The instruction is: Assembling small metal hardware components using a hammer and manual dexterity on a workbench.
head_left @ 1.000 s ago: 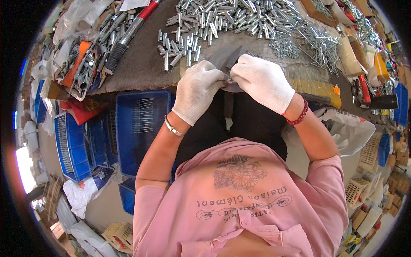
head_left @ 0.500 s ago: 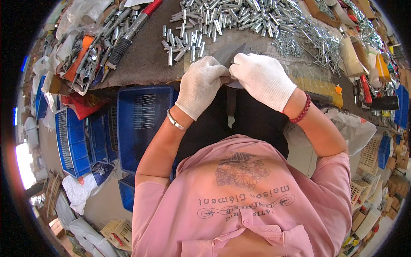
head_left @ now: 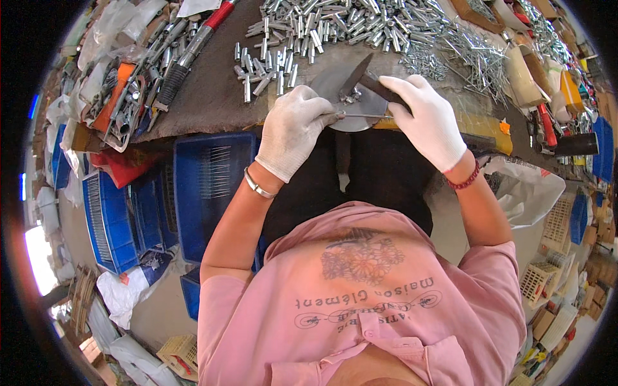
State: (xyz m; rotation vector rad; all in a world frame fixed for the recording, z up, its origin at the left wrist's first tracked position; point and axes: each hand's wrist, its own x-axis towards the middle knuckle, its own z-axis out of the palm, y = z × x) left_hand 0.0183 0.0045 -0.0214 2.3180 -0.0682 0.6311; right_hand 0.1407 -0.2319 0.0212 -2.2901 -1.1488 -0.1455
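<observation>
Both my hands wear white knit gloves and meet at the near edge of a dark workbench [head_left: 212, 96]. My left hand [head_left: 293, 128] pinches one end of a thin metal pin [head_left: 364, 116]. My right hand [head_left: 428, 119] closes around a dark flat tool handle [head_left: 380, 83] and touches the pin's other end. Under them lies a round grey metal plate [head_left: 335, 87] with a few small silver parts on it. A heap of short silver metal sleeves [head_left: 302, 38] spreads just beyond the plate.
Thin metal pins [head_left: 463, 48] pile up at the back right. Hand tools with red and black grips [head_left: 187, 45] lie at the back left. Blue plastic crates [head_left: 206, 186] stand below the bench on my left. A white bag [head_left: 521, 193] and pale baskets [head_left: 541, 276] sit on my right.
My hands have drawn slightly apart, baring the thin pin held between them. The view has shifted a little.
</observation>
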